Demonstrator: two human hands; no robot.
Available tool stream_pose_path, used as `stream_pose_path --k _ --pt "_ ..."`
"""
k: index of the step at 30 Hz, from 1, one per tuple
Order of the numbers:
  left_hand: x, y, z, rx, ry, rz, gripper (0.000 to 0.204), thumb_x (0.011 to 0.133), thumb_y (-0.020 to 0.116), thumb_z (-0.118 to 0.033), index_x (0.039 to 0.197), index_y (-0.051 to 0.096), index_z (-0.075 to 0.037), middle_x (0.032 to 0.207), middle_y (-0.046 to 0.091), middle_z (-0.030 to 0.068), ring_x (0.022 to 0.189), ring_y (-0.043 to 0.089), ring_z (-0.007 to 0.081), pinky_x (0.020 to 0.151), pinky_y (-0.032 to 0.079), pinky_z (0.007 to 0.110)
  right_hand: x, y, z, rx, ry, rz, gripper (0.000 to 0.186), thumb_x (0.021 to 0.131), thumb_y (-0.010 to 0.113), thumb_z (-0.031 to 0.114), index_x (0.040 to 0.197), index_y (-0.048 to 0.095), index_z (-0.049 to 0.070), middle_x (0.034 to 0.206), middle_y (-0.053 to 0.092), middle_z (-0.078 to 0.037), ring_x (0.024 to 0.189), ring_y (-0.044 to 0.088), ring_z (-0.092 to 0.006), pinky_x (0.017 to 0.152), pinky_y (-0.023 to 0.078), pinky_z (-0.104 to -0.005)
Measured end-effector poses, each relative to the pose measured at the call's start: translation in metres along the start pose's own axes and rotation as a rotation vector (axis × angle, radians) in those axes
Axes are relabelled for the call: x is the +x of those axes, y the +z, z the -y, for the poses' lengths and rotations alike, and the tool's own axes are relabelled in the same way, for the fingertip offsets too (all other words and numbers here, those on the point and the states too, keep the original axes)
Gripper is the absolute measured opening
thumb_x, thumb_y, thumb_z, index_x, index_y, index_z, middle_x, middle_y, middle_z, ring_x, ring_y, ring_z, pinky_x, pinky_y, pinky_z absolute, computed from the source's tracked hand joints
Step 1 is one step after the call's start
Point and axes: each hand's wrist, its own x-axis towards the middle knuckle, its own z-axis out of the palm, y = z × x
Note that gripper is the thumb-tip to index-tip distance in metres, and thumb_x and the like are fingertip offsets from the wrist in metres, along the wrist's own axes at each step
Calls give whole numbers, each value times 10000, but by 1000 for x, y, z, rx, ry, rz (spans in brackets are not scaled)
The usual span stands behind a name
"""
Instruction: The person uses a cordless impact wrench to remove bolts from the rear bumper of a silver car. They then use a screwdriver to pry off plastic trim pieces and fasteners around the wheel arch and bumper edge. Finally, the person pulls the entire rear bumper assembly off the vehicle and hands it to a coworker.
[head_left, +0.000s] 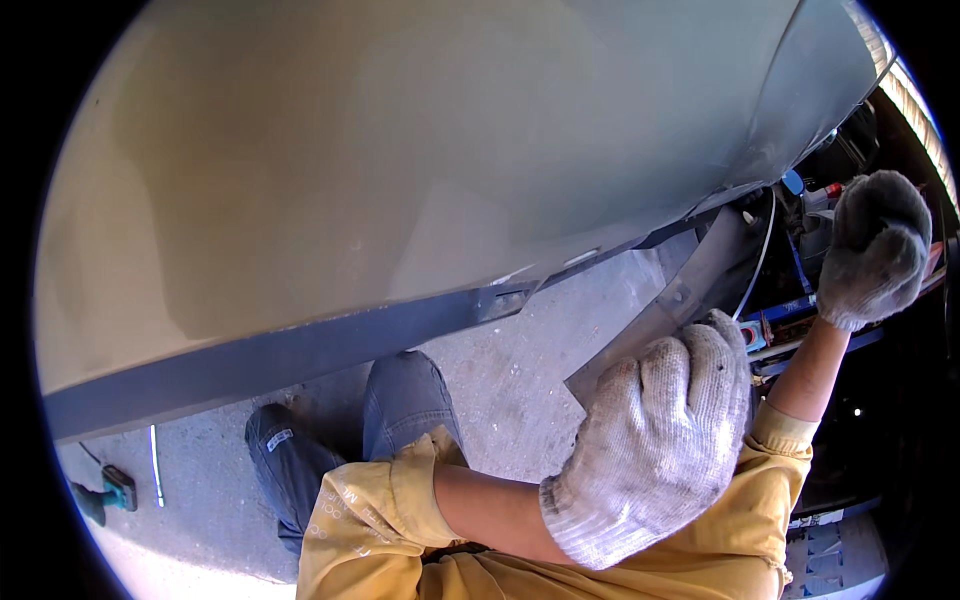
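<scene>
Hands (655,440) (878,245) gloved, reaching into open wheel well (800,230).

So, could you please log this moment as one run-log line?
left hand: gloved, on grey panel piece | right hand: gloved, closed, raised beside car body | person crouched on concrete floor

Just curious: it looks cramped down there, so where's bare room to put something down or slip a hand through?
Bare concrete floor lies between the car body panel and the knee. It is crowded by the right hand, among hoses and parts.
</scene>
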Motion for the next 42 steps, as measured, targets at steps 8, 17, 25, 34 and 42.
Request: stream_pose_path --k 8,17,25,34,42 --pt "-27 -22 34 -399 -12 0 330 631 728 -163 935 664 -50 1076 590 148 880 596 278 704 510 355 -95 -2 68 567 13 117 363 883 666 252 1096 576 -27 949 638 -103 787 621 -147 677 525 -244" --pt "-42 -27 28 -501 -52 -37 240 657 734 -37 892 687 -52 994 639 110 939 613 316 890 474 424 -232 69 187 1277 1282 334 235 918 611 219 1015 592 7 697 541 17 583 515 -97 500 432 -253" --pt "-49 -26 26 -256 -3 -22 211 686 725 -58 884 654 -64 922 626 68 1006 566 367 836 483 436 -247 125 285 1689 1156 310 182 932 573 179 1028 585 25 818 572 -15 725 554 -127 626 477 -282" --pt "-56 -14 47 -518 -193 -183 110 821 601 -42 905 657 5 933 654 105 920 604 223 834 474 326 -239 177 274 2237 1112 -38 137 954 520 136 1047 572 49 957 603 -54 886 592 -160 764 525 -317" --pt "-34 -19 68 -717 -524 -152 207 896 579 -111 1036 646 26 961 646 69 872 576 130 801 462 262 -213 154 269 2629 1531 18 200 943 528 240 1048 585 80 953 638 -50 851 634 -205 731 550 -361"
